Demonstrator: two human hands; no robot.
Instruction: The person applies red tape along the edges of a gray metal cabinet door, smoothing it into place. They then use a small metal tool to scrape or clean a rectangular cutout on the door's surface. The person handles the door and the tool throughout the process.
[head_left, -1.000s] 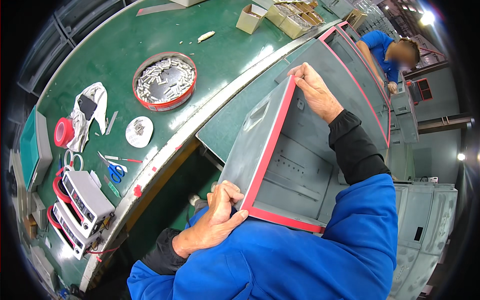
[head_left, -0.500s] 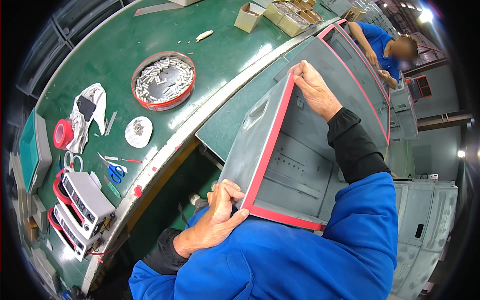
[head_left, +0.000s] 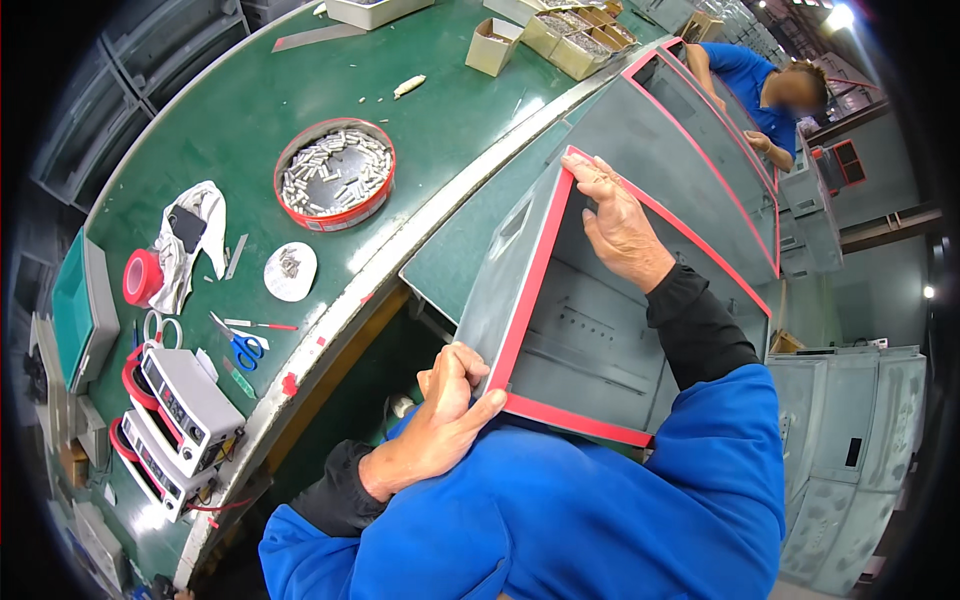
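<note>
A long green worktable (head_left: 230,130) with a worn white edge curves across the left and top; every place here is given from it. To its right, past a lower green bench (head_left: 455,265), grey metal enclosures (head_left: 635,145) with red-lined rims stand in a row running along the table's far end. The grey open-fronted box (head_left: 508,280), its rim lined with red strip, lies tilted to the right of the table's white edge, partly over the lower bench, against the wearer's blue jacket (head_left: 570,510). Farther right of the table, at its far end, a co-worker (head_left: 730,65) in blue leans over the row.

The wearer's right hand (head_left: 615,220) is at the box corner nearest the table's far end: fingertips laid together on the red strip, thumb held apart inside the opening. The left hand (head_left: 435,425) pinches the box's near corner, thumb on the rim, fingers curled along the outer wall.

On the table's left end sit a teal-lined tray (head_left: 70,310) and two white control units (head_left: 200,400). Mid-table is a round red tin (head_left: 350,217) of small metal cylinders (head_left: 308,180). Between units and tin lie a white cloth (head_left: 207,210), a white disc (head_left: 278,285), blue-handled scissors (head_left: 247,350) and a red tape roll (head_left: 136,280).
</note>
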